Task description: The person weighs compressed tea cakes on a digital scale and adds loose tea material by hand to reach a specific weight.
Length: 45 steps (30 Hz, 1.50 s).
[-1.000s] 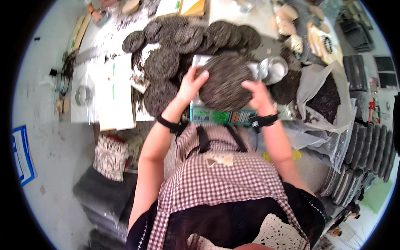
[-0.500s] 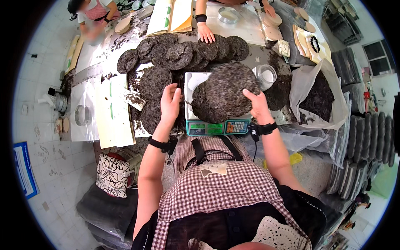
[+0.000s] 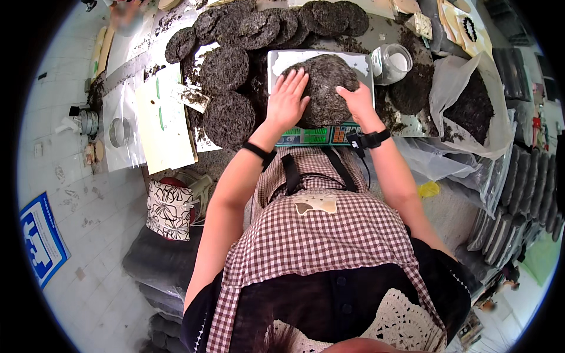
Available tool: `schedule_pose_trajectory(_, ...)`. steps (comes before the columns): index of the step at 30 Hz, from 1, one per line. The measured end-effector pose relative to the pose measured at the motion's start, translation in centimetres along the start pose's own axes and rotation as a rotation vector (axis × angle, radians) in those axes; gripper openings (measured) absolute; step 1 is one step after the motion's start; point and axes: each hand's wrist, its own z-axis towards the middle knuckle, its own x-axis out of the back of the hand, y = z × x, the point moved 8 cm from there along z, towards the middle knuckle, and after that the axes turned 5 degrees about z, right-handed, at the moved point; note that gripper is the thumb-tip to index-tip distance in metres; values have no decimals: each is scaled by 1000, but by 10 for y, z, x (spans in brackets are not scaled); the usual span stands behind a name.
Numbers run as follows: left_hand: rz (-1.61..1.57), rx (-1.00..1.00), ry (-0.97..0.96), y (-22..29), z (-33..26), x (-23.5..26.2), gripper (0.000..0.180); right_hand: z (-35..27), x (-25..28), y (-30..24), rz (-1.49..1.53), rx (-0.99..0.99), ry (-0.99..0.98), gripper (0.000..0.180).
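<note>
This was a workshop: a digital scale (image 3: 340, 135) stood at the worktable's (image 3: 381, 30) near edge, overlapping dark discs (image 3: 259, 29) beyond it.

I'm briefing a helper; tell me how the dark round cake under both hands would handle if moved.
The dark round cake may shed bits: its surface looks fibrous, with loose scraps nearby. Being broad and low, it would probably slide rather than roll.

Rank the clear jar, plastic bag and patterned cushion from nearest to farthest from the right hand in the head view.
1. Clear jar: just up and right of the right hand.
2. Plastic bag: farther right.
3. Patterned cushion: lower left.
</note>
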Motion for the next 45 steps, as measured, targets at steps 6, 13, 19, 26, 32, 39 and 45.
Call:
schedule_pose_trajectory(6,114,60,-154,-7,-14,-37,58,-89,-58,-94,-520,567,-117,27)
schedule_pose_trajectory(13,-302,213,335,-50,-12,70,42,-62,141,-102,46,298,316,45)
schedule_pose_trajectory(19,-135,620,241,-139,-55,38,49,-50,137,-48,156,35,253,41)
schedule_pose_trajectory(26,-26,568,42,-97,-25,18,67,-24,15,-9,311,-88,-51,36)
schedule_pose_trajectory(32,51,552,-86,-56,-8,-12,71,-2,-4,54,371,-194,44,40)
schedule_pose_trajectory(39,-551,769,-45,-55,-21,-22,84,-10,-5,41,422,-194,-51,41)
schedule_pose_trajectory(45,-28,462,37,-38,-6,3,86,-36,-12,8,77,-188,-132,56)
